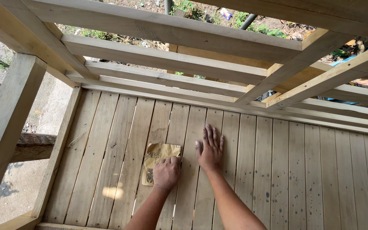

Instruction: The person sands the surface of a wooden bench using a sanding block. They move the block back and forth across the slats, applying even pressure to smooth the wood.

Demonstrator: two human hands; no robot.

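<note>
I look down through a pale wooden frame at a floor of narrow planks (107,162). My left hand (166,172) is curled and presses down on a crumpled tan sheet of sandpaper (157,154) lying on the planks. My right hand (210,149) lies flat on the boards just to the right of it, palm down, fingers stretched forward and holding nothing. The two hands are a short gap apart.
Horizontal wooden rails (162,59) cross above the far side of the floor, with diagonal beams (320,81) at the right. A thick upright post (5,127) stands at the left. Dark specks dot the right planks (303,179). Bare ground and weeds show beyond the frame.
</note>
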